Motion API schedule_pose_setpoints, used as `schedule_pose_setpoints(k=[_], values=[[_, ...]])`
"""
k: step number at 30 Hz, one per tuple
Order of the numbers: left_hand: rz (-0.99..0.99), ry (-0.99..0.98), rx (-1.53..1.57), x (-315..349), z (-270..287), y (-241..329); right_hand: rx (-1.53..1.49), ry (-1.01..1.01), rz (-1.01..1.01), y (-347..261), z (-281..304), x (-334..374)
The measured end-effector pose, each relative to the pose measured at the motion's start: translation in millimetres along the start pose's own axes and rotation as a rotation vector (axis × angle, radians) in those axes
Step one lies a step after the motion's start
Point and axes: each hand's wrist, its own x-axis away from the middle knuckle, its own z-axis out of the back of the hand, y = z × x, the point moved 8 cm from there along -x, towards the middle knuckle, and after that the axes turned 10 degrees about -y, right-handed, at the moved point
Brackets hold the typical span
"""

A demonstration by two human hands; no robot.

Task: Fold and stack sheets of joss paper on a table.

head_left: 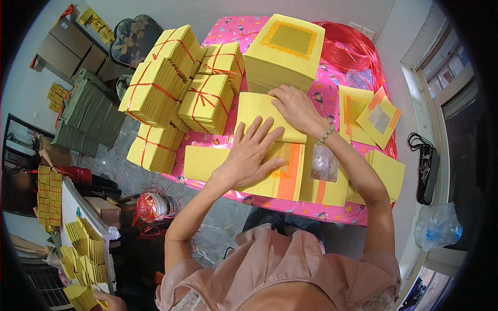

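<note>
A yellow paper sheet with a folded-over flap lies in front of me on the table. My left hand rests on it palm down, fingers spread, over its lower part and an orange-banded printed sheet. At the far edge of the yellow paper, my right hand has its fingers bent and close to the thumb, with that edge between them. Beneath my right forearm lies another yellow sheet with a silvery panel. A tall stack of yellow paper stands just beyond my right hand.
Red-tied yellow paper bundles are piled at the left on a pink tablecloth. Loose printed sheets and red cord lie at the right. Green-wrapped bales and a white tub stand on the floor. Another person's hand shows lower left.
</note>
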Motion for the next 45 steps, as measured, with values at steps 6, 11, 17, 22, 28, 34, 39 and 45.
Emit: schedule_pose_setpoints(k=[6, 11, 17, 22, 28, 34, 39, 45], values=[[0.01, -0.004, -0.029, 2, -7, -2, 0.126, 0.412, 0.045, -28, 42, 48], [0.012, 0.005, 0.02, 5, -6, -5, -0.089, 0.431, -0.17, -7, 46, 103], [0.004, -0.029, 0.022, 2, -7, -2, -0.653, 0.23, -0.383, 13, 6, 128], [0.014, -0.031, 0.02, 2, -7, -3, -0.751, 0.208, -0.426, 19, -13, 127], [0.025, -0.043, 0.01, 1, -8, -3, -0.805, 0.204, -0.422, 21, -22, 127], [0.031, -0.056, 0.002, -1, -9, -3, -0.901, 0.207, -0.414, 24, -30, 127], [0.042, -0.056, -0.004, -1, -8, -4, -0.938, 0.221, -0.384, 26, -35, 126], [0.021, -0.046, 0.002, 0, -8, -3, -0.985, 0.248, -0.329, 25, -38, 126]])
